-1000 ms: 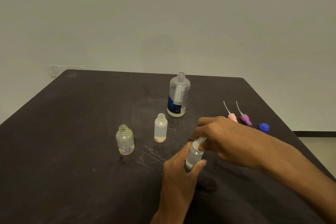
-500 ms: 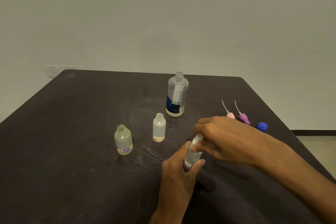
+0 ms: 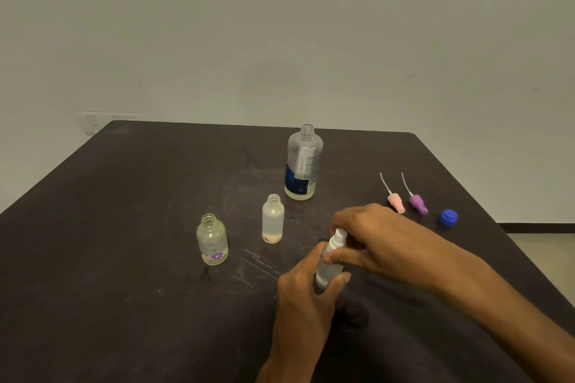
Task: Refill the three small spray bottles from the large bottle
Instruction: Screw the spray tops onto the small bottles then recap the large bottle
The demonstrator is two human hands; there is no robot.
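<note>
on dark table (image 3: 124, 258) — left hand (image 3: 306, 298) grips frosted spray bottle (image 3: 326, 270), right hand (image 3: 379, 236) pinches its white sprayer (image 3: 337, 238).

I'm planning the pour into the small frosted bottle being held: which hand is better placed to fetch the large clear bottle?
Probably the right hand: the left hand grips the small frosted bottle, and the large clear bottle stands uncapped beyond it.

Both hands cover most of the small spray bottle (image 3: 325, 270); the large bottle (image 3: 302, 163) label print is unreadable.
</note>
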